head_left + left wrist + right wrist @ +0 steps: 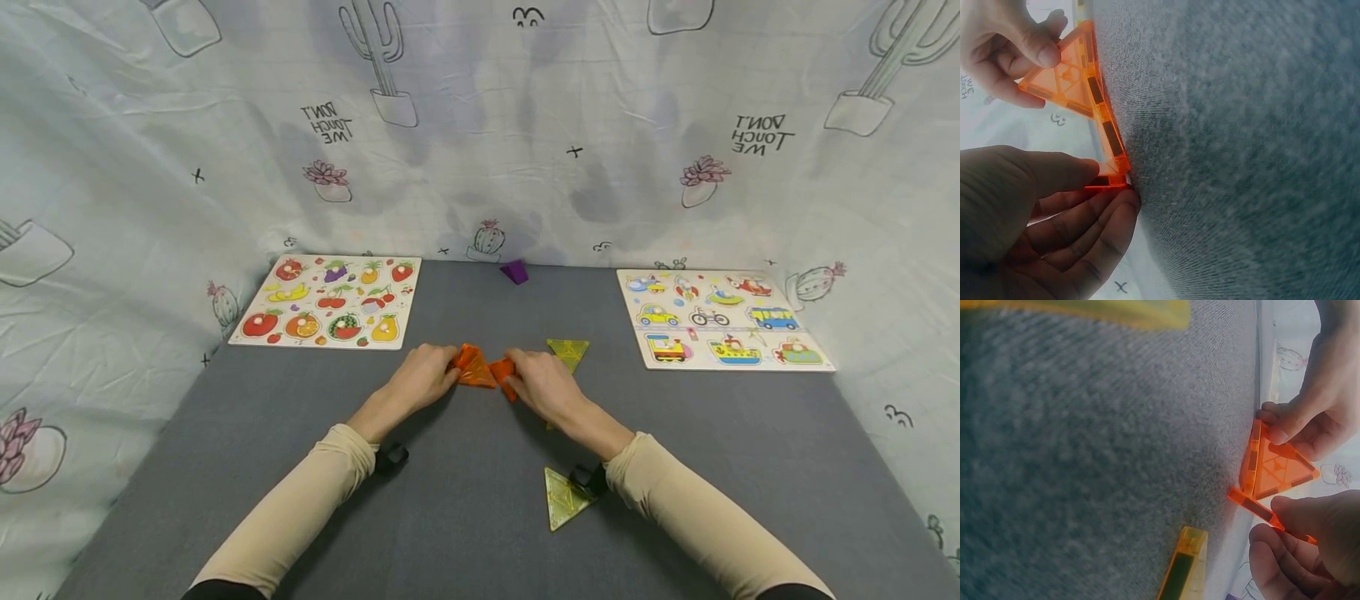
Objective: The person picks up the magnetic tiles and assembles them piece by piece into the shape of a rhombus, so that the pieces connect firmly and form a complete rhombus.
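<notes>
Several orange, see-through triangle magnetic tiles [476,369] stand together near the middle of the grey table. My left hand [422,377] pinches one of these tiles between thumb and fingers at the left side. My right hand [546,385] pinches another orange tile [504,377] by its side, thumb on one face. In the right wrist view this tile [1256,508] slants with its corner close to the foot of the upright orange triangle [1282,467]; whether they touch I cannot tell. The left wrist view shows my left thumb and fingers around an orange edge [1107,181].
Yellow triangle tiles [568,352] lie beyond my right hand and, one more [562,498], near the right wrist strap; another is mostly hidden under that hand. A purple piece [515,272] is at the back. A fruit board [251,339] lies left, a vehicle board [738,333] right.
</notes>
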Demonstrator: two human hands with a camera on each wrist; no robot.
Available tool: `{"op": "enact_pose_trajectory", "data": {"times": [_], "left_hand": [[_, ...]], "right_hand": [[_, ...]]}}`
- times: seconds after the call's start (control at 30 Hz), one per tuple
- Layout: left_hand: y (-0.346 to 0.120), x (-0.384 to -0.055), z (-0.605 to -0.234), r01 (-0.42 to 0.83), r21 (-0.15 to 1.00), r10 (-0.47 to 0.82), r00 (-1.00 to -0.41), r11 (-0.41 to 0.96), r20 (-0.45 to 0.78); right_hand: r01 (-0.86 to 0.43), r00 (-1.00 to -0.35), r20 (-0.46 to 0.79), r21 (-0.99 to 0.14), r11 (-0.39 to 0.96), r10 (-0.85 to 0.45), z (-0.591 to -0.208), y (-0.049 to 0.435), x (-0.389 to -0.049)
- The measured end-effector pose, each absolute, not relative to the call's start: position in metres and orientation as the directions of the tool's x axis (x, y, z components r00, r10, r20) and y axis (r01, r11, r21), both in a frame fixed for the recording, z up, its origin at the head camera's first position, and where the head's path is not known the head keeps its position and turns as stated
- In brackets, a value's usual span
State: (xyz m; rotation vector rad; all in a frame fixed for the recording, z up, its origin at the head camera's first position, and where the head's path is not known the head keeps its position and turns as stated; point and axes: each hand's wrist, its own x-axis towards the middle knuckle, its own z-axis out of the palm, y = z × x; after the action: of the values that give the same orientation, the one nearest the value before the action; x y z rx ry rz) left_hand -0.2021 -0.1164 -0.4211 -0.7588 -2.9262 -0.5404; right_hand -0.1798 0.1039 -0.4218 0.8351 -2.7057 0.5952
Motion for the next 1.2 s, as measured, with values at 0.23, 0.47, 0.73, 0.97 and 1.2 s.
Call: {"op": "enact_pose_trajectory", "data": {"times": [0.23,0.47,0.73,0.97,1.2], "left_hand": [[-0.1176,-0.2008,-0.4216,0.499,0.308,0.468,-0.867,0.810,0.173],[-0.1190,-0.1996,-0.4221,0.498,0.309,0.469,-0.867,0.810,0.168],[-0.1177,-0.1963,-0.4211,0.505,0.317,0.480,-0.863,0.802,0.160],[-0.1169,-0.1963,-0.4231,0.506,0.307,0.481,-0.862,0.806,0.156],[-0.1162,-0.1958,-0.4227,0.516,0.320,0.493,-0.856,0.795,0.157]], "right_hand": [[-0.572,-0.810,0.352,-0.292,0.767,-0.470,-0.4228,0.1036,-0.1813],[-0.554,-0.821,0.347,-0.298,0.777,-0.453,-0.4234,0.1036,-0.1830],[-0.577,-0.802,0.371,-0.280,0.767,-0.467,-0.4236,0.1029,-0.1833],[-0.584,-0.803,0.348,-0.297,0.756,-0.484,-0.4237,0.1011,-0.1824],[-0.598,-0.797,0.344,-0.325,0.733,-0.497,-0.4230,0.0982,-0.1811]]}}
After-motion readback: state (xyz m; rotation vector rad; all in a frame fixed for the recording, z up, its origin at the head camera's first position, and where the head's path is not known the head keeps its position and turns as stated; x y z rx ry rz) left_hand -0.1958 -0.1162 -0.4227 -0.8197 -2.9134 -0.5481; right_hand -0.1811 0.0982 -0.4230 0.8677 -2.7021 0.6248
